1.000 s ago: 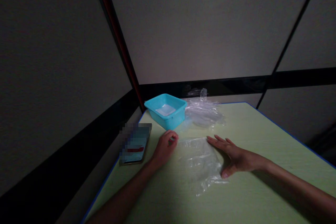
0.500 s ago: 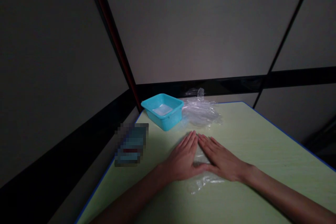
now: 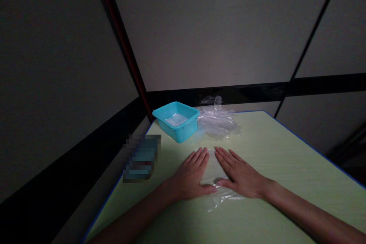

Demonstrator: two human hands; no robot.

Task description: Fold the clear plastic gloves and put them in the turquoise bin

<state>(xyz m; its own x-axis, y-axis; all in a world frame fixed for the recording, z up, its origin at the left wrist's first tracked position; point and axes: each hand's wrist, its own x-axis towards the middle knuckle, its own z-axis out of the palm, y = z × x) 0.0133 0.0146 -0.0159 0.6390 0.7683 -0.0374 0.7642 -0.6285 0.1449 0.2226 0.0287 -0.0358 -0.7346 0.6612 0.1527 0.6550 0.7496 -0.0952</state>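
Observation:
A clear plastic bag (image 3: 213, 167) lies flat on the table, its crinkled near end catching the light. My left hand (image 3: 193, 175) rests palm down on the bag's left side, fingers stretched forward and thumb pointing right. Across from it, my right hand (image 3: 238, 173) presses flat on the right side, with its thumb pointing left. A narrow gap between the hands shows the bag's middle. Both palms cover parts of the bag's sides.
A turquoise plastic basin (image 3: 187, 130) with something whitish inside stands at the back left. Beside it sits a heap of clear plastic bags (image 3: 220, 122). A blurred-out object (image 3: 142, 158) lies at the left edge of the pale green table (image 3: 280, 152). Walls stand behind and left.
My left hand has slid left and slightly toward me, away from my right hand, and more of the bag shows between them. The right hand has barely moved.

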